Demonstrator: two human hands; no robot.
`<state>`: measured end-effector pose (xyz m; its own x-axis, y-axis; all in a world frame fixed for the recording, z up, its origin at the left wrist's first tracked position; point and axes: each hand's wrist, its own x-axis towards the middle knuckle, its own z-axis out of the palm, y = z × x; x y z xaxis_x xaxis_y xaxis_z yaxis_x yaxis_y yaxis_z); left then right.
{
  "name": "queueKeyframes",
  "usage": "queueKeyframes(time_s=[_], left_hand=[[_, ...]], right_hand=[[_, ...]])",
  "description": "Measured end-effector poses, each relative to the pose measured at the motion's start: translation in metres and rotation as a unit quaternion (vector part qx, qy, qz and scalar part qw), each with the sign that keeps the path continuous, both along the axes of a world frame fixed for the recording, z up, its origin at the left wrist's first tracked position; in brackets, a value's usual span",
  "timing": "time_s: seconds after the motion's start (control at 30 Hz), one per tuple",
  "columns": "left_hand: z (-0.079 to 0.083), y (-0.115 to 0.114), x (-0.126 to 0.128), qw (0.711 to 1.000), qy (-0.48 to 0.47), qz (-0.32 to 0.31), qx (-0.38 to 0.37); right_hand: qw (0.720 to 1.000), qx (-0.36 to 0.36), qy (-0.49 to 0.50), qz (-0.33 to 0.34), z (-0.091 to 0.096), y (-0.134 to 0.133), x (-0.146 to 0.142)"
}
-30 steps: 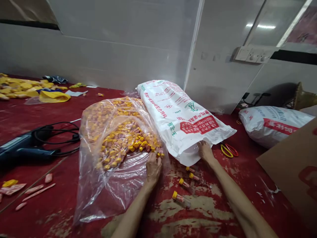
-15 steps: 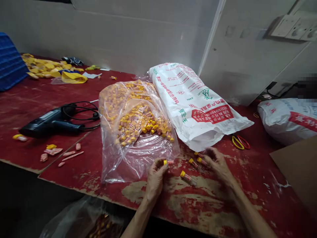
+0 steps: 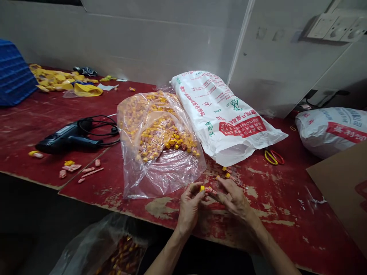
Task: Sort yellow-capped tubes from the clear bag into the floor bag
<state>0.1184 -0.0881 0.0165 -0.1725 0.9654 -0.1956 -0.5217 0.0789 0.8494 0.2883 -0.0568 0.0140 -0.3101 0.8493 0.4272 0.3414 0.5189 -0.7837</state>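
Observation:
My left hand (image 3: pixel 190 203) and my right hand (image 3: pixel 233 196) meet over the worn red table (image 3: pixel 286 217) near its front edge. Together they pinch a small clear tube with a yellow cap (image 3: pixel 207 190); the left fingers are at the cap end, the right fingers at the body. Two more yellow-capped tubes (image 3: pixel 227 175) lie on the table just beyond my right hand. A clear plastic bag (image 3: pixel 156 145) full of the same tubes lies open to the left of my hands.
A white printed sack (image 3: pixel 220 114) lies behind the tubes, another sack (image 3: pixel 329 130) at the right. Scissors (image 3: pixel 273 156), a black heat gun with cord (image 3: pixel 70 135), scattered scraps (image 3: pixel 77 168), a blue crate (image 3: pixel 14 76), cardboard (image 3: pixel 341 191). A plastic bag of tubes (image 3: pixel 111 252) hangs below the table edge.
My hands left the bags and came together near the table's front edge. The left hand brought a tube out of the clear bag; the right now holds it too. The view tilted down.

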Motion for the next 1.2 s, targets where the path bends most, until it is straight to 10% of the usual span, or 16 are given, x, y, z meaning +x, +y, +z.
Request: queueKeyframes(time_s=[0.2,0.67,0.87,1.2], left_hand=[[0.002,-0.002,0.009,0.994,-0.104,0.015,-0.044],[-0.008,-0.013,0.021,0.996,0.084,-0.019,-0.003],[-0.010,-0.012,0.022,0.973,0.215,-0.060,0.061],[-0.007,0.016,0.021,0.916,0.370,-0.044,0.148]], right_hand=[[0.936,-0.160,0.296,-0.104,-0.010,-0.017,-0.011],[0.968,-0.168,0.183,-0.043,-0.014,-0.023,-0.021],[0.978,-0.078,0.168,-0.100,-0.021,-0.025,-0.023],[0.957,-0.174,0.184,-0.140,-0.030,-0.011,0.016]])
